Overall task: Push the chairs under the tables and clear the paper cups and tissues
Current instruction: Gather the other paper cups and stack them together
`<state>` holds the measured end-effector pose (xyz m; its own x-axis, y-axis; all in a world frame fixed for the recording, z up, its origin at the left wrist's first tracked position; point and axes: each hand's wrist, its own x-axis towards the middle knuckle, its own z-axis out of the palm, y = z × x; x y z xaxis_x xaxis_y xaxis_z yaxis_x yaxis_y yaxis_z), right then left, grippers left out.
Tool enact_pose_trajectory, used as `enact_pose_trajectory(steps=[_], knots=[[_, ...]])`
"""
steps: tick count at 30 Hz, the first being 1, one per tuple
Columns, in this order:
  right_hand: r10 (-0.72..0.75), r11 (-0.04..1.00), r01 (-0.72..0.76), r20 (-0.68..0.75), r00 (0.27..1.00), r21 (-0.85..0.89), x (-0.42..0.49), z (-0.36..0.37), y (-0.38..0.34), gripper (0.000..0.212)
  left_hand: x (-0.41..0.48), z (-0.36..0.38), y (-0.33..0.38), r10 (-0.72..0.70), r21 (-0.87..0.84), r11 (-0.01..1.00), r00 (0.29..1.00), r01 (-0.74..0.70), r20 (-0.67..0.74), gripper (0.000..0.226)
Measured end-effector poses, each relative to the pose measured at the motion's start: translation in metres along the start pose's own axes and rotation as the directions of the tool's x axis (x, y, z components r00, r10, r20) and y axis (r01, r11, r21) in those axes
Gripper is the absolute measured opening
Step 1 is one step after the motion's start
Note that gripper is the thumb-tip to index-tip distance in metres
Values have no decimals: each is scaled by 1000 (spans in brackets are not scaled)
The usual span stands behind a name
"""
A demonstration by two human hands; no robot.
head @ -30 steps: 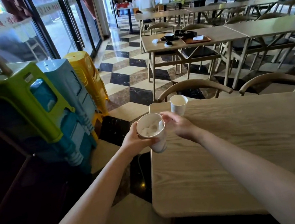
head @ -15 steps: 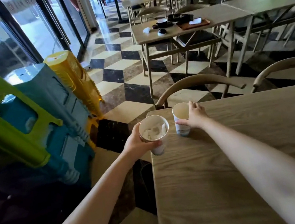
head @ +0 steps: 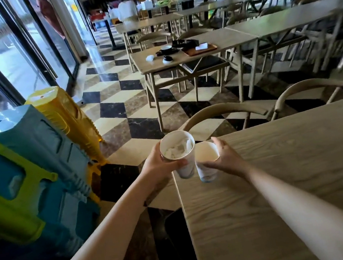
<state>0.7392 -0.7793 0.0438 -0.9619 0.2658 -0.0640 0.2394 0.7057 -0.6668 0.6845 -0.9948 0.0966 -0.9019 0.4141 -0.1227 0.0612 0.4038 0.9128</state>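
While the white paper cup stuffed with crumpled tissues (head: 178, 151) is gripped round its wall by the left hand (head: 157, 166), thumb and fingers curled on it, the empty white paper cup (head: 206, 158) is held by the right hand (head: 227, 158), with fingers wrapped about its far side and the thumb laid across its near side. Both cups are kept upright, rims just beside each other, over the near-left corner of the pale wooden table (head: 283, 180). Whether the empty cup's base is on the tabletop cannot be told.

Nesting is judged to be the step in hand. The stuffed cup should be raised clear of the empty rim, centred and lowered straight, with light pressure only, since thin paper walls are easily crushed and the tissues would be spilled by a tilt.

The table edge lies beneath the cups, so anything dropped would probably be lost to the checkered floor (head: 141, 112). Room to the left is narrowed by the stacked green, blue and yellow plastic stools (head: 38, 159). Beyond, a curved-back wooden chair (head: 218, 108) is set against the table's far edge, and an open aisle leads to the next table (head: 150, 66), where a crumpled white tissue (head: 150, 58) is yet to be cleared.
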Motion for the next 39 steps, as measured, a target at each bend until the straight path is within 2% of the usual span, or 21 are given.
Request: enact_pose_trajectory(steps=[2, 6, 9, 12, 14, 17, 20, 28, 32, 35, 39], knots=[[-18, 1000, 18, 3, 1000, -21, -9, -2, -19, 101, 3, -21, 16, 76, 10, 997, 997, -77, 25, 75], [-57, 998, 54, -69, 996, -40, -24, -9, -67, 98, 7, -73, 49, 184, 50, 981, 982, -186, 33, 85], [-102, 993, 96, -97, 990, -67, -28, -12, -106, 91, 2, -113, 69, 229, -86, 971, 970, -222, 77, 95], [-141, 990, 139, -133, 981, -27, -30, -12, -142, 82, -7, -140, 82, 260, -259, 940, 959, -224, 116, 86], [-181, 983, 178, -130, 975, -35, -35, -9, -164, 79, -13, -153, 85, 292, -273, 930, 945, -246, 144, 74], [-227, 973, 219, -134, 965, -68, -41, -5, -184, 80, -16, -168, 91, 312, -272, 927, 933, -258, 178, 76], [-245, 969, 233, -173, 954, -83, -46, -5, -196, 82, -12, -176, 98, 359, -279, 913, 910, -296, 209, 86], [-270, 963, 262, -247, 931, -66, -55, -16, -198, 78, -19, -169, 106, 427, -324, 882, 872, -343, 238, 75], [-248, 968, 248, -297, 922, -37, -57, -28, -195, 79, -20, -161, 116, 428, -279, 894, 855, -351, 294, 84], [-335, 940, 339, -326, 884, -46, -58, -35, -196, 75, -22, -151, 121, 432, -115, 902, 858, -416, 278, 74], [-345, 925, 379, -359, 868, 27, -59, -47, -204, 74, -20, -142, 122, 385, -149, 923, 845, -355, 371, 61]])
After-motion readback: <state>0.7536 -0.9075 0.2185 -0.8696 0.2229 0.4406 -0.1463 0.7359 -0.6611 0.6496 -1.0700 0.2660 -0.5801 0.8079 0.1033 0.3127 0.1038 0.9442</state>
